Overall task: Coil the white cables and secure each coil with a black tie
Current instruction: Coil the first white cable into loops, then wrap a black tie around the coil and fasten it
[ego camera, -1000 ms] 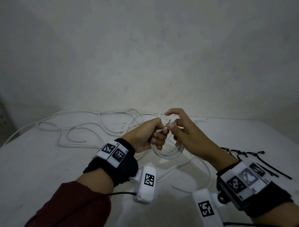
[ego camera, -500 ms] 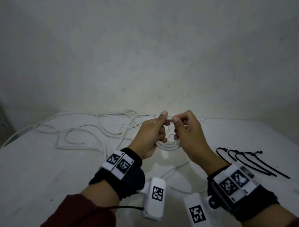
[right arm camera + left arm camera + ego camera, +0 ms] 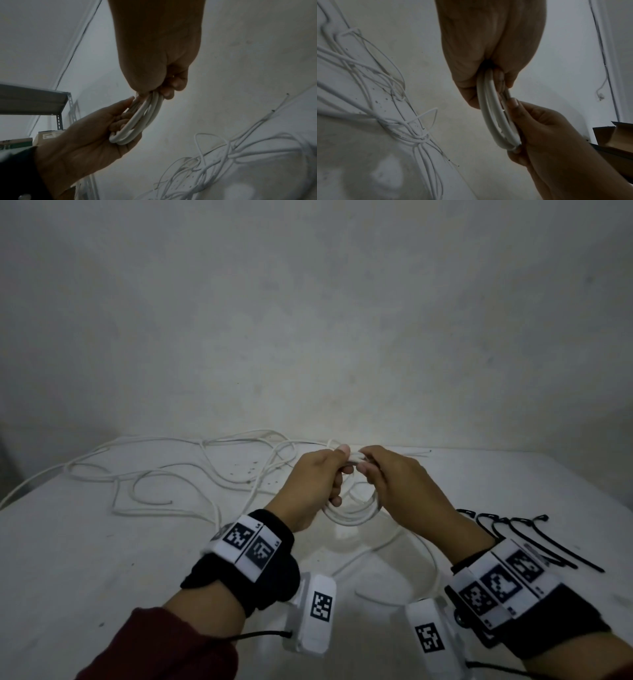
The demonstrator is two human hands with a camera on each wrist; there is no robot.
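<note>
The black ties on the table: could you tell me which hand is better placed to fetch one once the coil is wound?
Probably the right hand: the black ties lie just beside its wrist, while the left hand can keep its grip on the coil.

No words, brand names or numbers can be read anywhere. The only signs are black-and-white square code patterns on the white wrist tags (image 3: 251,544) and on the white camera housings (image 3: 322,606) below both wrists; tiny marks beside them are illegible.
</note>
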